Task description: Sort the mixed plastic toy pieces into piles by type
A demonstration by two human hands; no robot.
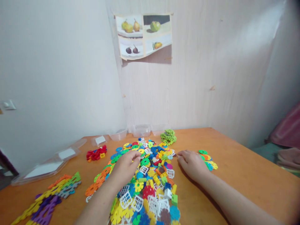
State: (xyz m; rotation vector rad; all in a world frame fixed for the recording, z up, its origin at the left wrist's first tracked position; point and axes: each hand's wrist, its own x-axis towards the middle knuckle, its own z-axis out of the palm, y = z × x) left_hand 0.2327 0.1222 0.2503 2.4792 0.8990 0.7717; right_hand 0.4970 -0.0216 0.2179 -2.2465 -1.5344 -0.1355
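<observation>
A big heap of small plastic building pieces (pixel 152 175) in many colours lies on the orange wooden table (pixel 246 175). My left hand (pixel 126 165) rests palm down on the heap's left part, its fingertips on some pieces; whether it grips one I cannot tell. My right hand (pixel 191 162) lies at the heap's right edge, fingers loosely curled and pointing left toward the pieces, nothing visible in it. Just right of that hand sits a small cluster of flat gear-shaped pieces (pixel 208 159).
A light-green pile (pixel 168 137) and a red pile (pixel 96 153) lie apart from the heap. Joined strips of pieces (pixel 51 197) lie at the near left. Clear plastic containers and lids (pixel 67 153) line the wall. A fruit picture (pixel 144 36) hangs above.
</observation>
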